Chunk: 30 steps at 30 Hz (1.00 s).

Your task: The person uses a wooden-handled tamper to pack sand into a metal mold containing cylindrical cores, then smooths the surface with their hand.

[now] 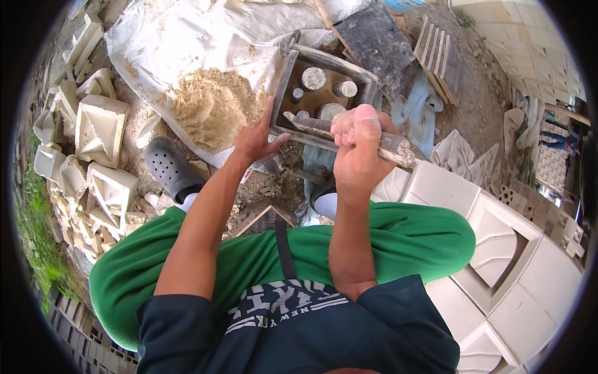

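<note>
A grey rectangular mould box (367, 80) stands on the ground in front of me, with several round upright cores (313, 78) rising from a brown fill (324, 98). My left hand (256, 138) lies against its near left corner, index finger stretched along the left wall and thumb spread along the near side. Wrapped in my right hand (361, 140) is a rough, dust-caked stick-like tool (311, 126), slanting over the box's near part. Its narrower end reaches inside the near left rim; the thick end sticks out past my fist. My right hand hides its middle.
Left of the box, a sand pile (215, 103) spreads over a white sheet (168, 37). Cast pale blocks (101, 129) stack at far left; more blocks (498, 243) stand by my right knee. Beyond the box are a dark board (377, 40) and a slatted wooden piece (436, 56).
</note>
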{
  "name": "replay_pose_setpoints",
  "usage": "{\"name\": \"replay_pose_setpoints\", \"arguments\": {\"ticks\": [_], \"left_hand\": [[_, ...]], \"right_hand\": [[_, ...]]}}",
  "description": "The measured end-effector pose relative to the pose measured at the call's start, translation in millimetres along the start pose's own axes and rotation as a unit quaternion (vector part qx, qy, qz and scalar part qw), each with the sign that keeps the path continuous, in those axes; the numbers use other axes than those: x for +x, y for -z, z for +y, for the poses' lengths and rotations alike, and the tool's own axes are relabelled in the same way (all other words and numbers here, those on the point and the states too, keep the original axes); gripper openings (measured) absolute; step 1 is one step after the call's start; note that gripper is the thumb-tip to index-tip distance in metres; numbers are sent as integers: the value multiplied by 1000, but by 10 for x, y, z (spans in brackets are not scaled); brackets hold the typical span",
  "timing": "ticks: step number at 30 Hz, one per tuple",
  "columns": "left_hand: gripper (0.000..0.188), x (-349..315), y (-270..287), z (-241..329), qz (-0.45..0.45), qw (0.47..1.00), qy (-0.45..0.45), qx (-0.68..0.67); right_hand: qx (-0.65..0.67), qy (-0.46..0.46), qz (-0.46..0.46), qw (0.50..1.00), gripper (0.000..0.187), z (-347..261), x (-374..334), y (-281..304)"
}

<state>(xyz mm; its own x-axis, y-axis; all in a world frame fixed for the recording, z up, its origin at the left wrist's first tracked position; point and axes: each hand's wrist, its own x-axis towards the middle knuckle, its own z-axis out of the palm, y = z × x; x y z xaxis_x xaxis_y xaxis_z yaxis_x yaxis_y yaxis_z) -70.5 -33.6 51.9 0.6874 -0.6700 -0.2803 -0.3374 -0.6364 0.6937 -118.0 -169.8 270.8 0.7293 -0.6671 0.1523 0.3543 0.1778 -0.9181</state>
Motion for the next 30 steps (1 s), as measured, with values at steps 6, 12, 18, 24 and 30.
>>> {"name": "replay_pose_setpoints", "arguments": {"ticks": [6, 12, 18, 24, 30], "left_hand": [[104, 24, 17, 25, -6, 1000, -10, -4], [104, -4, 18, 20, 14, 1000, -22, -17], [104, 9, 26, 14, 2, 1000, -14, -8], [105, 19, 19, 4, 0, 1000, -2, 8], [105, -7, 15, 36, 13, 1000, -12, 0]], "right_hand": [[-63, -22, -32, 997, 26, 109, 60, 13], [-20, -27, -63, 997, 24, -167, 58, 25], [-106, -42, -87, 990, 27, 41, 36, 110], [-47, -4, -96, 994, 21, -212, 41, 70], [-94, -38, -89, 991, 20, 50, 34, 208]]}}
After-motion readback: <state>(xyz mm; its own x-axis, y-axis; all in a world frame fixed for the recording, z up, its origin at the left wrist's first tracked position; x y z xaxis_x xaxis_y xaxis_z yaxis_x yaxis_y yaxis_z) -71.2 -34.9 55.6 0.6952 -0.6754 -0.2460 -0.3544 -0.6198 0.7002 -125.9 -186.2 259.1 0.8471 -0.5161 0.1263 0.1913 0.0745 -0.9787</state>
